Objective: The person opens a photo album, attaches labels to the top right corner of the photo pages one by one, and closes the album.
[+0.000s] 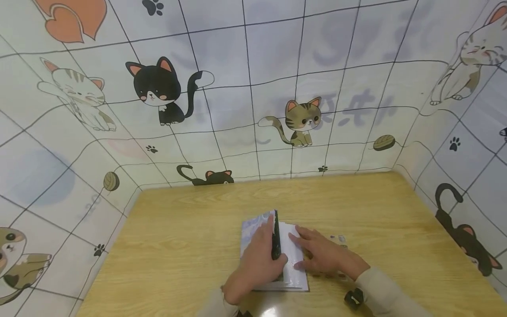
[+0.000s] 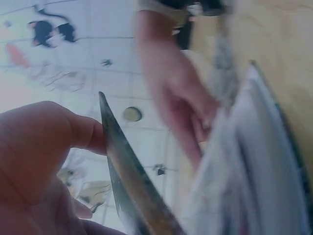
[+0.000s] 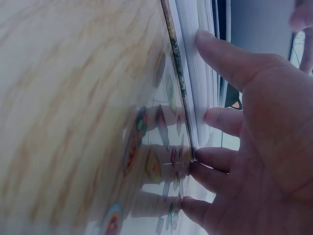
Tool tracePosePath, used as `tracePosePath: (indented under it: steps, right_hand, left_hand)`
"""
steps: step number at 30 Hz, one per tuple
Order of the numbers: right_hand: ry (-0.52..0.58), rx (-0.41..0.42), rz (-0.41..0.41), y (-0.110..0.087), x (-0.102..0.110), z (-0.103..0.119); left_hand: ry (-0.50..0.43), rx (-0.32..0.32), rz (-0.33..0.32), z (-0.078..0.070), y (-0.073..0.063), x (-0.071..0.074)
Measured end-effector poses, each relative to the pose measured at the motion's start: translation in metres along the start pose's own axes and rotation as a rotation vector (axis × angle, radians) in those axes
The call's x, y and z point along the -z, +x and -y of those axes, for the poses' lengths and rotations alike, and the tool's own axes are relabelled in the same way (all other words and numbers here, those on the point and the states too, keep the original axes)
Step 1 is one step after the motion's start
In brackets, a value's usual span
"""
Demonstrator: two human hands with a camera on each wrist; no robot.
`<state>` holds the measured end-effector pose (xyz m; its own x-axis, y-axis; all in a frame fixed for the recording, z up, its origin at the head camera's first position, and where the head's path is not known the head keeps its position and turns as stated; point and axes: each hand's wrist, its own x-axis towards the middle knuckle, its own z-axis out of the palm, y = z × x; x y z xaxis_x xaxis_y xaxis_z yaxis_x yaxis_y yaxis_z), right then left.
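Note:
A notebook (image 1: 292,255) lies spread on the table in the head view, its white pages facing up on the right. Its cover (image 1: 250,229) is pale blue outside and dark on the other face, and it stands raised on the left. My left hand (image 1: 259,255) holds this cover, fingers along the pale side and thumb across the dark face. With loosely straight fingers, my right hand (image 1: 321,251) touches the right edge of the pages, as the right wrist view also shows. Partly beneath that hand is a clear sheet of small colourful stickers (image 3: 152,166).
The wood-grain table (image 1: 178,237) meets a wall (image 1: 237,101) of cat-print tiles at the back, with more walls at both sides. A black device (image 1: 354,299) sits at my right wrist. The left wrist view is blurred.

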<state>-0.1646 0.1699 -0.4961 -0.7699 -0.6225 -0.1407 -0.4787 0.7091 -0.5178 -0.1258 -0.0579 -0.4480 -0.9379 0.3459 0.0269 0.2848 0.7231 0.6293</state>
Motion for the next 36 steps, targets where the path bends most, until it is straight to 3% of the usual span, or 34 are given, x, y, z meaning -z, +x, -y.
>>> tracePosePath:
  steps: [4,13,19,36]
  right_hand:
    - [0.003,-0.003,-0.008,-0.001,0.0,-0.001]
    - [0.015,0.029,-0.013,-0.004,0.001,-0.003]
    - [0.01,0.024,-0.012,-0.004,0.0,-0.002]
    - [0.013,0.027,-0.012,-0.002,0.0,0.0]
  left_hand:
    - [-0.116,0.0,-0.033,0.003,-0.004,0.019]
    - [-0.327,0.099,0.004,0.017,-0.013,0.052]
    - [-0.416,0.109,0.009,0.024,-0.016,0.058]
    - [-0.525,0.079,-0.009,0.036,-0.022,0.07]
